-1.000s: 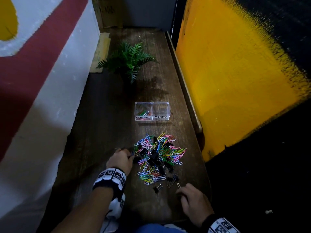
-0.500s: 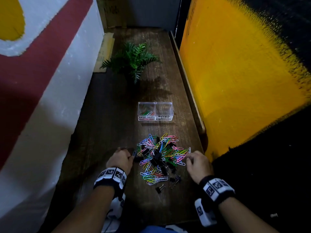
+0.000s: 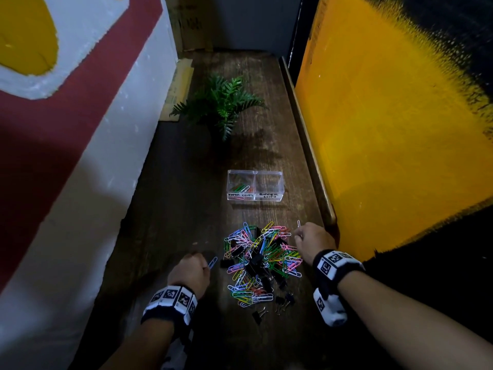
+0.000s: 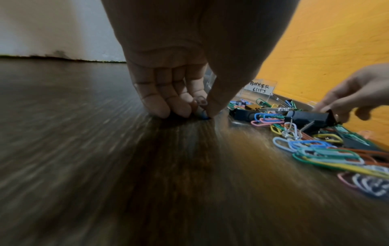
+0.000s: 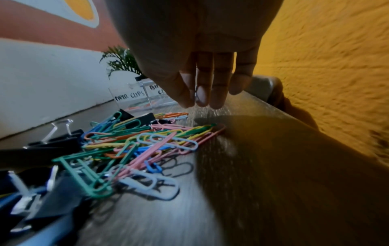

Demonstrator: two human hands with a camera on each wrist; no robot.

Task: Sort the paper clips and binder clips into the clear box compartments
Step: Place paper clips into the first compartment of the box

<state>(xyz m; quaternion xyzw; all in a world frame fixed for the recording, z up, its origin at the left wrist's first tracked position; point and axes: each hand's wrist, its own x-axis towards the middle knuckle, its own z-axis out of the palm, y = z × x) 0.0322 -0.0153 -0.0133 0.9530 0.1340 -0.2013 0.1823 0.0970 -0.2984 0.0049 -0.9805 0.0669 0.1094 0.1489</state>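
Clips (image 3: 262,265): mixed heap on the bench (image 3: 186,209), between both hands
Box (image 3: 254,185): beyond the heap, a few paper clips in its left cell
Left hand (image 3: 190,272): grip pinched on a blue clip (image 3: 212,262) beside the heap
Right hand (image 3: 314,240): grip pinched on a white clip (image 3: 298,224), at the heap's far right edge

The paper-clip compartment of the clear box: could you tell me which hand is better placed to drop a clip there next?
Probably the right hand: it pinches a white paper clip, lifted, nearer the clear box. The left hand pinches a blue paper clip low at the table, farther back.
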